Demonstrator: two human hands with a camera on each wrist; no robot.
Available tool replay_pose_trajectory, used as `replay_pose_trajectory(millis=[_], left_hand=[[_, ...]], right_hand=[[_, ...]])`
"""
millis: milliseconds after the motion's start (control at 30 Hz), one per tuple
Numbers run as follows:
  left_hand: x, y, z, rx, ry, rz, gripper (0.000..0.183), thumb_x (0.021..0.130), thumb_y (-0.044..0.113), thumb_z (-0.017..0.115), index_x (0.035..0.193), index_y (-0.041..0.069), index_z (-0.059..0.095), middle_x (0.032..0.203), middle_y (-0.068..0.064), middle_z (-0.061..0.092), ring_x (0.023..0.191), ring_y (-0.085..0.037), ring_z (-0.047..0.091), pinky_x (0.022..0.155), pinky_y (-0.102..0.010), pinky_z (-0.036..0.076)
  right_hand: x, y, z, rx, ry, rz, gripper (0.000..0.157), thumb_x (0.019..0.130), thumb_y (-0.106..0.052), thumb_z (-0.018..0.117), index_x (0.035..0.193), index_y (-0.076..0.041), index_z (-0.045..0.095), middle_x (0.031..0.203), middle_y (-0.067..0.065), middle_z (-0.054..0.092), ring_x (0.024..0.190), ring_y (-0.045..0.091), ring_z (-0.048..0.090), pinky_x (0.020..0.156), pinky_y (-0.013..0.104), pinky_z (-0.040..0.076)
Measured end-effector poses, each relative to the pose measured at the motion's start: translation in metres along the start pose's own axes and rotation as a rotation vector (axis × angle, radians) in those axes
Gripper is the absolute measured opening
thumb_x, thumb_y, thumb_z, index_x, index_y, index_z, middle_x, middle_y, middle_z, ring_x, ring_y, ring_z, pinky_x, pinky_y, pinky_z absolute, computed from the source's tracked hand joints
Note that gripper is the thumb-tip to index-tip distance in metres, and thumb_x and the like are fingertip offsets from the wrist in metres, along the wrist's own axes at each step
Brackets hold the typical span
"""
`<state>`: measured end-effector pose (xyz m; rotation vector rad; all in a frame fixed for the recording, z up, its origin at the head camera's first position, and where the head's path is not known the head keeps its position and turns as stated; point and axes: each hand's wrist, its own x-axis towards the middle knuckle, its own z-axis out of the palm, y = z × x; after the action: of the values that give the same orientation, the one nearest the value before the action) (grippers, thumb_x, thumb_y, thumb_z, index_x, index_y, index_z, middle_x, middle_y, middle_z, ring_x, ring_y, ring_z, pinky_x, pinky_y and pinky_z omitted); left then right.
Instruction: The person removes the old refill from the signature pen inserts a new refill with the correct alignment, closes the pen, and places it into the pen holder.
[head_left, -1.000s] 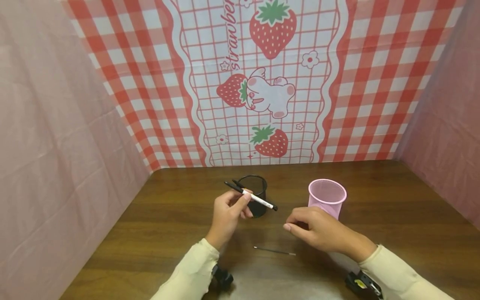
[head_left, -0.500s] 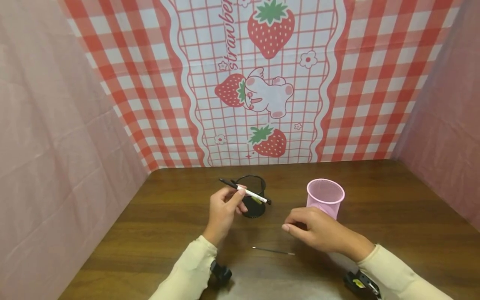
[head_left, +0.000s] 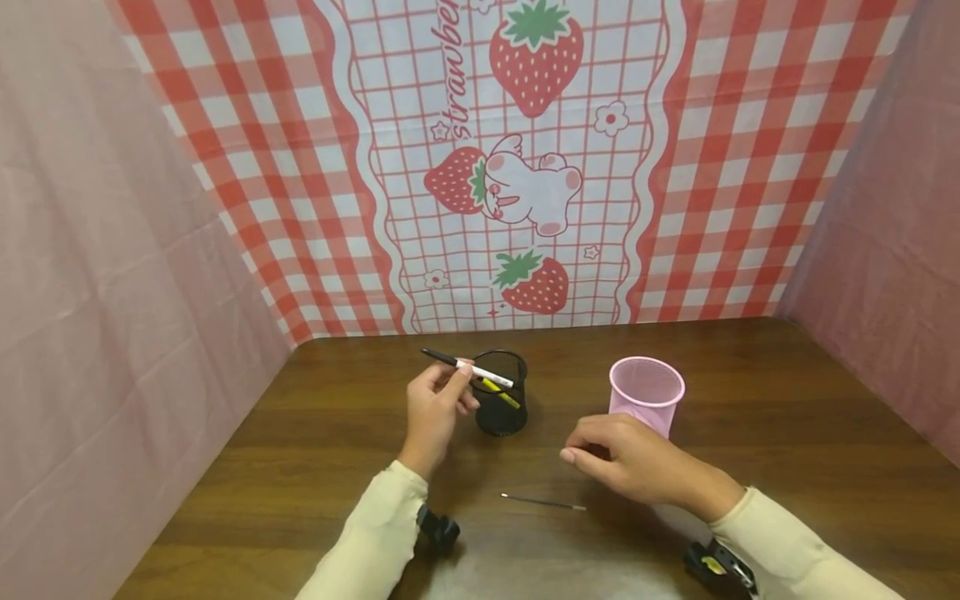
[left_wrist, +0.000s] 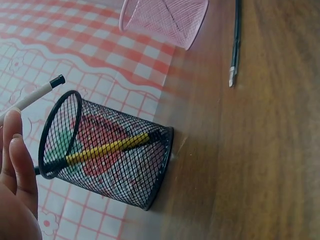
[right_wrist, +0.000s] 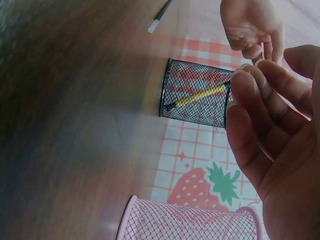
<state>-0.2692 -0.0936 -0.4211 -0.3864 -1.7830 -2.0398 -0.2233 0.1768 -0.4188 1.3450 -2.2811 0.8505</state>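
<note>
My left hand (head_left: 433, 412) pinches a white marker (head_left: 486, 374) with a black cap between thumb and fingers. The marker slants over the rim of a black mesh pen cup (head_left: 501, 419), clear of it in the left wrist view. Inside that cup leans a yellow marker (left_wrist: 107, 149) with black ends, its upper end at the rim. My right hand (head_left: 630, 458) hangs in front of a pink mesh pen cup (head_left: 647, 404), fingers loosely curled around nothing; it hides the cup's lower part. A thin dark rod with light tips, like a pen refill (head_left: 543, 502), lies on the table.
The brown wooden table (head_left: 315, 467) ends at a red checked strawberry cloth (head_left: 525, 183) hung behind it. Pink cloth (head_left: 135, 275) hangs on either side. A dark wrist device (head_left: 438, 529) sits under each forearm.
My left hand has drawn left and a little up with the white marker. The yellow marker in the black cup has come into fuller view. My right hand has stayed put.
</note>
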Motion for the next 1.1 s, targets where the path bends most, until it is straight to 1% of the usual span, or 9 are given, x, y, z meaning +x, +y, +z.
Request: replay_pose_trajectory(millis=[67, 200, 367, 467, 600, 700, 833, 1000, 1100], left_hand=[[0.003, -0.002, 0.0, -0.006, 0.02, -0.014, 0.022, 0.095, 0.006, 0.067, 0.106, -0.013, 0.068, 0.079, -0.028, 0.063, 0.05, -0.013, 0.059, 0.046, -0.022, 0.047], [0.007, -0.005, 0.0, -0.009, 0.048, -0.026, 0.024, 0.094, 0.006, 0.067, 0.106, -0.014, 0.067, 0.076, -0.027, 0.063, 0.05, -0.012, 0.058, 0.046, -0.021, 0.046], [0.009, -0.006, 0.003, 0.001, 0.049, -0.017, 0.025, 0.094, 0.007, 0.067, 0.105, -0.015, 0.067, 0.082, -0.031, 0.064, 0.051, -0.013, 0.059, 0.046, -0.021, 0.046], [0.011, -0.008, 0.005, 0.02, 0.048, -0.021, 0.026, 0.094, 0.007, 0.068, 0.106, -0.016, 0.066, 0.084, -0.027, 0.066, 0.051, -0.012, 0.059, 0.046, -0.02, 0.046], [0.012, -0.01, 0.007, 0.087, 0.043, -0.017, 0.021, 0.094, 0.006, 0.068, 0.104, -0.013, 0.068, 0.086, -0.025, 0.068, 0.051, -0.013, 0.059, 0.047, -0.021, 0.048], [0.011, -0.01, 0.008, 0.17, 0.034, 0.003, 0.017, 0.094, 0.007, 0.068, 0.1, -0.008, 0.071, 0.088, -0.024, 0.069, 0.053, -0.015, 0.061, 0.05, -0.023, 0.051], [0.011, -0.011, 0.009, 0.26, 0.022, 0.022, 0.014, 0.094, 0.009, 0.068, 0.097, -0.004, 0.072, 0.087, -0.016, 0.072, 0.056, -0.026, 0.065, 0.051, -0.028, 0.056], [0.013, -0.014, 0.009, 0.302, 0.008, 0.017, 0.012, 0.093, 0.008, 0.069, 0.099, -0.002, 0.073, 0.086, -0.014, 0.073, 0.06, -0.036, 0.066, 0.049, -0.028, 0.055], [0.014, -0.015, 0.01, 0.349, -0.012, 0.029, 0.01, 0.092, 0.007, 0.069, 0.099, 0.001, 0.072, 0.083, -0.01, 0.072, 0.059, -0.031, 0.066, 0.048, -0.028, 0.054]], right_hand=[[0.0, 0.0, 0.0, 0.001, 0.0, -0.001, 0.012, 0.093, -0.014, 0.072, 0.088, -0.024, 0.069, 0.082, -0.022, 0.059, 0.071, -0.004, 0.055, 0.064, 0.017, 0.047], [0.0, 0.001, 0.0, 0.003, -0.005, -0.001, 0.011, 0.094, -0.014, 0.071, 0.088, -0.024, 0.069, 0.082, -0.022, 0.06, 0.072, -0.004, 0.055, 0.064, 0.018, 0.048], [0.0, 0.002, -0.001, -0.005, -0.016, 0.001, 0.009, 0.094, -0.015, 0.071, 0.088, -0.023, 0.07, 0.083, -0.021, 0.06, 0.072, -0.004, 0.056, 0.066, 0.015, 0.047], [-0.001, 0.002, -0.001, -0.007, -0.02, -0.001, 0.008, 0.095, -0.016, 0.07, 0.088, -0.021, 0.07, 0.083, -0.02, 0.061, 0.073, -0.004, 0.056, 0.066, 0.015, 0.047], [-0.001, 0.002, 0.0, 0.0, -0.025, -0.002, 0.008, 0.095, -0.015, 0.07, 0.089, -0.02, 0.071, 0.083, -0.02, 0.061, 0.073, -0.004, 0.056, 0.064, 0.02, 0.05], [-0.001, 0.001, -0.001, 0.004, -0.023, -0.001, 0.008, 0.095, -0.014, 0.07, 0.089, -0.02, 0.071, 0.083, -0.019, 0.061, 0.073, -0.004, 0.056, 0.063, 0.023, 0.051], [-0.001, 0.0, -0.002, 0.002, -0.024, -0.005, 0.008, 0.095, -0.014, 0.07, 0.089, -0.019, 0.071, 0.083, -0.019, 0.062, 0.073, -0.003, 0.056, 0.063, 0.024, 0.051], [-0.001, 0.0, -0.002, -0.003, -0.033, -0.011, 0.009, 0.095, -0.015, 0.069, 0.089, -0.022, 0.07, 0.083, -0.019, 0.061, 0.073, -0.004, 0.056, 0.065, 0.02, 0.049], [-0.002, 0.001, -0.002, -0.005, -0.037, 0.0, 0.008, 0.096, -0.016, 0.069, 0.089, -0.021, 0.07, 0.083, -0.02, 0.061, 0.073, -0.004, 0.056, 0.065, 0.02, 0.05]])
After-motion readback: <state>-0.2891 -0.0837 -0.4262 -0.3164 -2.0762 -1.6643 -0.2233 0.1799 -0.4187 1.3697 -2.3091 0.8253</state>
